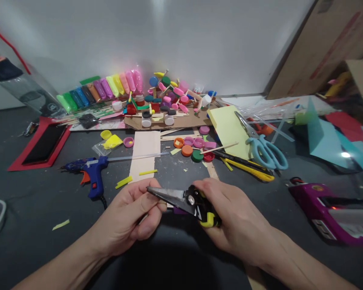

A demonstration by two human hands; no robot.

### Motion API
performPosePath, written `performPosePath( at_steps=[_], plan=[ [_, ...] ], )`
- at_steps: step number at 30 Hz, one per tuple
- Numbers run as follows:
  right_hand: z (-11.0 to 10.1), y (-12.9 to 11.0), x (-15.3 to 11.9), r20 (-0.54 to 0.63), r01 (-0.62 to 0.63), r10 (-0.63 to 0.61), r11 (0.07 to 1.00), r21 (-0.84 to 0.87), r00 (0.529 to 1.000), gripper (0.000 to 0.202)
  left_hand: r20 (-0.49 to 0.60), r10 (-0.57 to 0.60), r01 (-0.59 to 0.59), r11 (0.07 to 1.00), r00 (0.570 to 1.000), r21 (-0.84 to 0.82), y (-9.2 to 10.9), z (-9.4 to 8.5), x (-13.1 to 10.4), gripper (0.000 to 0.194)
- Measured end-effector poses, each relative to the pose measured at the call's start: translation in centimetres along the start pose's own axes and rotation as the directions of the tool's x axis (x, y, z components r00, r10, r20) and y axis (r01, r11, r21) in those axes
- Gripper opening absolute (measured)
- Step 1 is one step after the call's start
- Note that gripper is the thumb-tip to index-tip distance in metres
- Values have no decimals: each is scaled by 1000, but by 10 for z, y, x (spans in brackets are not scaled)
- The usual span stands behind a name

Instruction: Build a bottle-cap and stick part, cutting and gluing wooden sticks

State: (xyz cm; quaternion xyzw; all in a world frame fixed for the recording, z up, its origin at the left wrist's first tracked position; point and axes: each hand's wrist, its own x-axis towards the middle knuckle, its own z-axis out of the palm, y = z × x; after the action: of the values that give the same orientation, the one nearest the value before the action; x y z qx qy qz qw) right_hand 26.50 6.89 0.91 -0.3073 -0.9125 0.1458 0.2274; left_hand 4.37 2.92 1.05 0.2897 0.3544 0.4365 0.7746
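My right hand (231, 215) is wrapped round the black-and-yellow handles of a pair of scissors (177, 198). Their dark, tapered blades point left, nearly closed, with the tips at my left fingers. My left hand (136, 215) is closed in a pinch beside the blades. A small pale edge shows by its fingertips, but what it holds is mostly hidden. Just beyond my left hand lie yellow strips (124, 182) and a pale wooden strip (145, 151). Farther left is a blue glue gun (95, 173) with a clear glue stick (133, 156) extending right from it.
Several bottle caps (197, 155) are clustered in the middle. To their right lie a yellow utility knife (248, 166), blue-handled scissors (268, 151) and yellow paper (226, 121). Clay packets (103, 89) line the back. A purple power strip (326, 209) sits right, a phone (44, 145) left.
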Motion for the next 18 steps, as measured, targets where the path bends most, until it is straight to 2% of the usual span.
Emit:
performPosePath(
  at_steps=[4,7,11,18],
  plan=[
    [0,-2,1,-29,-47,48,998,35,998,41,-2,51,-51,998,999,-47,0,2,1,22],
    [0,-4,3,17,-63,62,997,47,998,40,7,81,-80,995,997,-62,0,1,2,18],
    [-1,-4,3,52,-63,61,997,52,997,39,30,93,-92,994,995,-54,-1,-2,1,17],
    [1,0,0,11,2,-1,999,-41,1000,39,17,58,-57,997,998,-44,0,1,1,25]
  ],
)
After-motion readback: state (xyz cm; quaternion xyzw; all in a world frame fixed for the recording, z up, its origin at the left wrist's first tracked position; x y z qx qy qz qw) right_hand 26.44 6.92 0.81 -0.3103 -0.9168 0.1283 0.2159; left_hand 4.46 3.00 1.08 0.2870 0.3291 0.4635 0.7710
